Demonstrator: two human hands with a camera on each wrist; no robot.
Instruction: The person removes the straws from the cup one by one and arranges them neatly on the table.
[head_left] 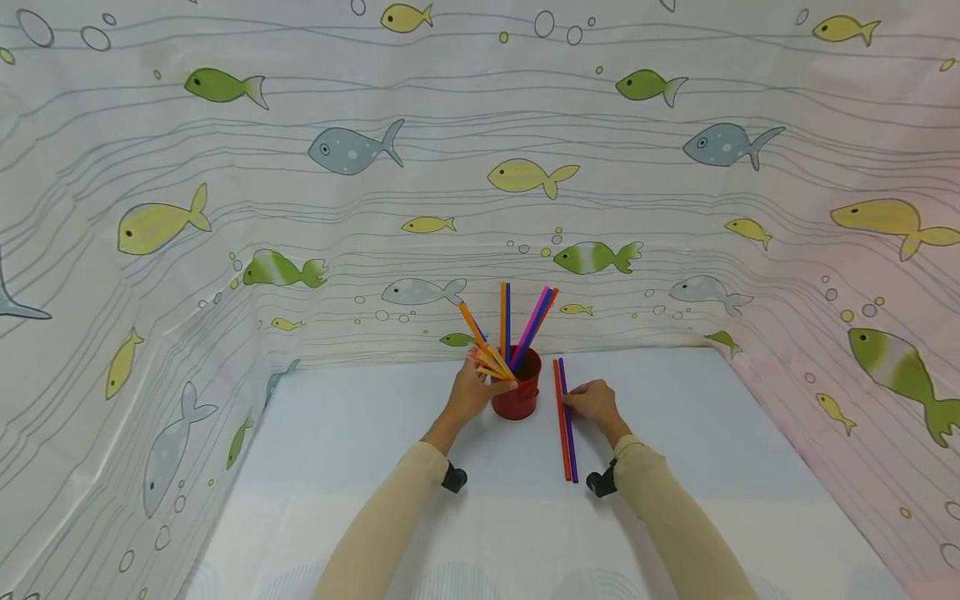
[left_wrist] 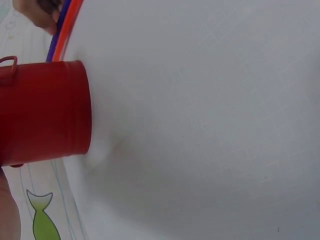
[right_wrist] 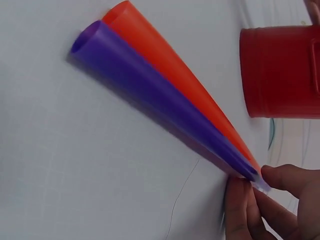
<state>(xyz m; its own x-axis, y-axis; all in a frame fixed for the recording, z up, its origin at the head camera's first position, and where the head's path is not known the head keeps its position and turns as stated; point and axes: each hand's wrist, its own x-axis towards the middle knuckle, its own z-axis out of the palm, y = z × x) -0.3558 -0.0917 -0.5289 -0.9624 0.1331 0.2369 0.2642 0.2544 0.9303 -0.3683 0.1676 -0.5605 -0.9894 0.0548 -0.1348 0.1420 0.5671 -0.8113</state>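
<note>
A red bucket (head_left: 515,402) stands on the table near the back, several coloured straws (head_left: 534,329) rising out of it. My left hand (head_left: 467,393) is at its left rim, with yellow-orange straws (head_left: 495,364) between thumb and fingers. Only part of this hand (left_wrist: 8,212) shows in the left wrist view, beside the bucket. To the right of the bucket, a red-orange straw (head_left: 562,425) and a purple straw (head_left: 570,442) lie side by side. My right hand (head_left: 597,402) pinches the purple straw from the right, thumb and fingertips (right_wrist: 239,200) round it partway along.
Behind the table (head_left: 337,425) rises a backdrop (head_left: 450,250) printed with fish, which also encloses the left and right sides. A small black device (head_left: 453,477) is strapped at the left wrist and another (head_left: 602,482) at the right.
</note>
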